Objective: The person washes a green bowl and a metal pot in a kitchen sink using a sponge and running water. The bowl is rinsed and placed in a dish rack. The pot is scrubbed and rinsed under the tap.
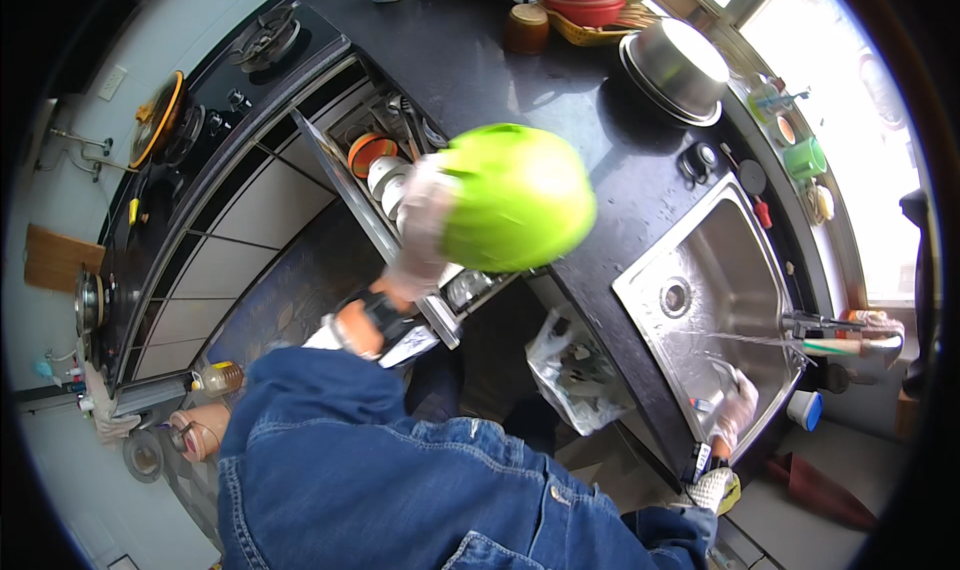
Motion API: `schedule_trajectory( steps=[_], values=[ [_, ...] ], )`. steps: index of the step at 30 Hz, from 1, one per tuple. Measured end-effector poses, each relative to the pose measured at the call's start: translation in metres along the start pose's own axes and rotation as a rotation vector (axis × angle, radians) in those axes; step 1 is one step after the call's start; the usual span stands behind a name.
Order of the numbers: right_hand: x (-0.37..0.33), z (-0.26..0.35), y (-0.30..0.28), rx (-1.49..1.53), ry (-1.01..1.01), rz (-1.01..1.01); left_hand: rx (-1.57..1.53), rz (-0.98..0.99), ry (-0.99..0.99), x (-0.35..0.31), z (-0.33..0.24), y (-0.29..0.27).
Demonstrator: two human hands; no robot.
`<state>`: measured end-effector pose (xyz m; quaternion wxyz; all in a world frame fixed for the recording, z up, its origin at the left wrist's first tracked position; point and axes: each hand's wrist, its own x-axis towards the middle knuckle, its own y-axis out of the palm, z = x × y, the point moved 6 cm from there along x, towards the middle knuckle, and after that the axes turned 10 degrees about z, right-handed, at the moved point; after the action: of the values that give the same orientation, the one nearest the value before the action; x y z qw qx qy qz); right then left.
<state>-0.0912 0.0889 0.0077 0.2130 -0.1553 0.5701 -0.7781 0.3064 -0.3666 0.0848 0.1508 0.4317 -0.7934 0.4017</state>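
My left hand (425, 222), in a pale thin glove, grips the edge of a lime-green bowl (520, 200). The bowl is blurred by motion and hangs above the corner of the dark counter, beside an open drawer (375, 227). White bowls (388, 180) and an orange-rimmed bowl (370, 154) sit in that drawer. My right hand (737, 410), also gloved, reaches into the steel sink (650, 275) below a thin stream of water. Its fingers look stretched and apart, with nothing plainly held. Close by lies a small blue, red and white object (702, 405), too small to name.
Along the right stands the running tap (840, 346). A steel pot (682, 65) and a red bowl (582, 5) occupy the far counter. Below the counter edge hangs a white plastic bag (565, 370). A stove burner (266, 42) is at the upper left.
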Motion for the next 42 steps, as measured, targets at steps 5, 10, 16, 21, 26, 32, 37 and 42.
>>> schedule_trajectory(
  steps=[5, 10, 16, 21, 26, 32, 37, 42],
  values=[
    [-0.029, -0.062, -0.006, 0.675, 0.270, -0.204, 0.250, -0.423, -0.196, -0.047, 0.111, -0.120],
    [-0.013, -0.151, -0.011, 0.347, 0.537, -0.320, 0.502, -0.548, -0.403, -0.040, 0.216, -0.176],
    [-0.001, -0.150, 0.035, 0.511, 0.469, -0.339, 0.661, -0.248, -0.445, -0.002, 0.311, -0.163],
    [0.005, -0.096, 0.065, 0.564, 0.480, -0.282, 0.913, 0.034, -0.661, 0.005, 0.390, -0.109],
    [0.009, -0.031, 0.070, 0.576, 0.476, -0.189, 1.345, 0.277, -0.579, 0.001, 0.440, -0.075],
    [0.014, 0.020, 0.056, 0.145, 0.158, -0.065, 1.304, 0.420, -0.745, -0.030, 0.477, -0.064],
    [0.013, 0.012, 0.049, 0.199, 0.239, -0.025, 0.986, 0.457, -0.976, -0.040, 0.474, -0.072],
    [0.015, 0.002, 0.052, 0.639, 0.297, -0.200, 0.494, 0.279, -0.683, 0.004, 0.360, -0.061]
  ],
)
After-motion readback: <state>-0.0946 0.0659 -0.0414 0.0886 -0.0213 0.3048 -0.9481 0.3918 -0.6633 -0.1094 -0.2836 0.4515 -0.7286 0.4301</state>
